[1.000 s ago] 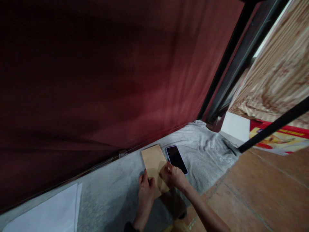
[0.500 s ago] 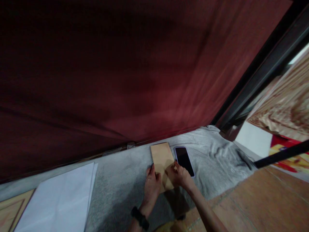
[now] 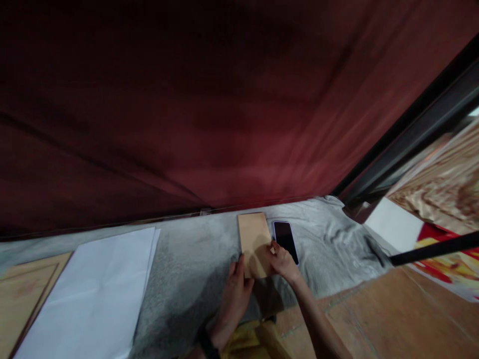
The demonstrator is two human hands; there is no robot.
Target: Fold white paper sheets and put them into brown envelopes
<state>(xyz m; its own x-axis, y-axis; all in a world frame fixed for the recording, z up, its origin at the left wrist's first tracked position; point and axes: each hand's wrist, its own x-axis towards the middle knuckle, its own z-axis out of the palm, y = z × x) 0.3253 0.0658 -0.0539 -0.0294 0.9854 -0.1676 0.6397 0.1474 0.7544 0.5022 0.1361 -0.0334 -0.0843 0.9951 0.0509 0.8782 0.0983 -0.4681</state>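
A flat tan rectangle of paper or card (image 3: 254, 232) lies on the grey cloth (image 3: 190, 259) in front of me. My left hand (image 3: 236, 289) grips its lower left corner, fingers along the left edge and thumb by the bottom edge. On the right edge, the fingers of my right hand (image 3: 281, 260) are pinched together on the paper. Just beyond that hand rests a phone (image 3: 285, 240) with a dark screen and a pale purple rim, partly covered by the hand.
Large white sheets (image 3: 101, 279) lie to the left, overlapping a tan board or sheet with dark border lines (image 3: 26, 294). A dark red curtain (image 3: 224, 124) hangs behind the cloth. Right of it are a black frame post (image 3: 411, 129), a tiled floor (image 3: 404, 309) and a colourful printed panel (image 3: 445, 249).
The view has shifted slightly, so the white sheets appear further right and higher. My left hand has slid down towards the paper's lower corner; my right hand keeps to the right edge.
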